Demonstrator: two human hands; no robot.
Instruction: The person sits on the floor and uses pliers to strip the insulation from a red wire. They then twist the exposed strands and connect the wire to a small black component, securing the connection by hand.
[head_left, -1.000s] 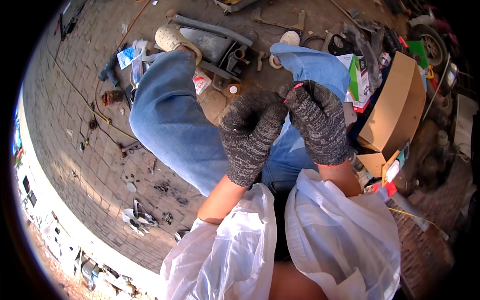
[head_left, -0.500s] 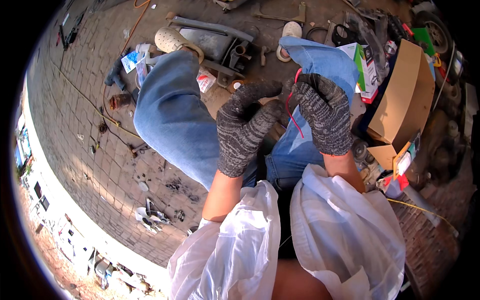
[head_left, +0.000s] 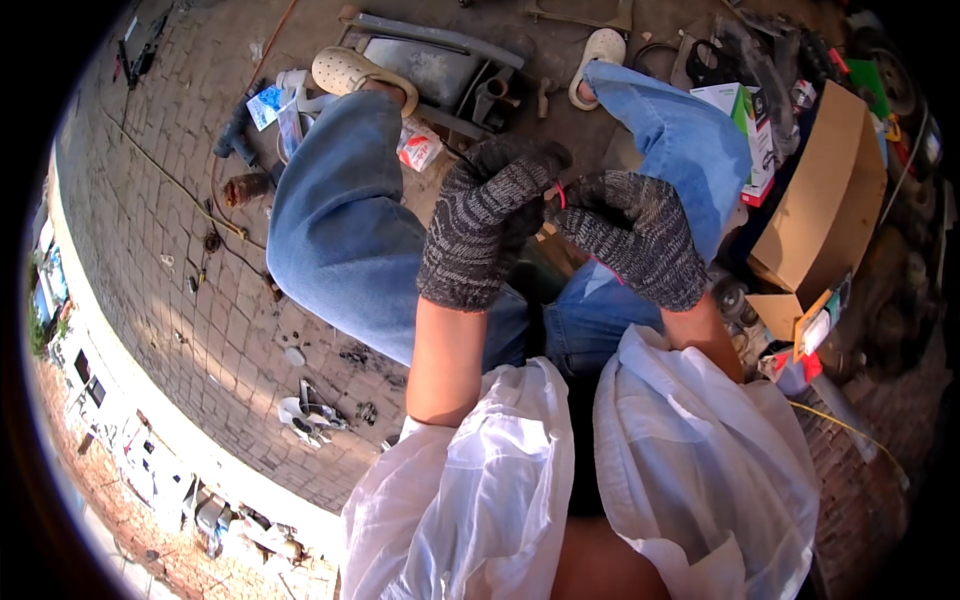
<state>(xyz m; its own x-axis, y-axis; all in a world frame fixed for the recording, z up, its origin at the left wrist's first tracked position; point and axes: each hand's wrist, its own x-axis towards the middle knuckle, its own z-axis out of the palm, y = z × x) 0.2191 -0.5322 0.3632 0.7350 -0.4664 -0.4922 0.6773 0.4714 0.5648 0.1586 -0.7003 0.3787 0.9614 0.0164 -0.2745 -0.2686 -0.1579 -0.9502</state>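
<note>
Both my hands wear dark grey knitted gloves and meet above my lap, between my knees. A thin red wire runs between the fingertips, and its lower end shows below my right palm. My right hand is closed in a pinch on that wire. Closed too, my left hand has its fingertips at the upper end of the wire. A short dark strand sticks out behind the left glove. The gloves hide just where the fingers press.
A grey metal floor jack lies ahead between my clogs. To the right are an open cardboard box, a small white-green carton and piled parts. On the paving at left lie a drill-like tool, a rusty cylinder and hoses.
My left hand has turned and moved up to the wire, its fingers closing there. The right hand has lowered slightly, and less of the red wire shows now.
</note>
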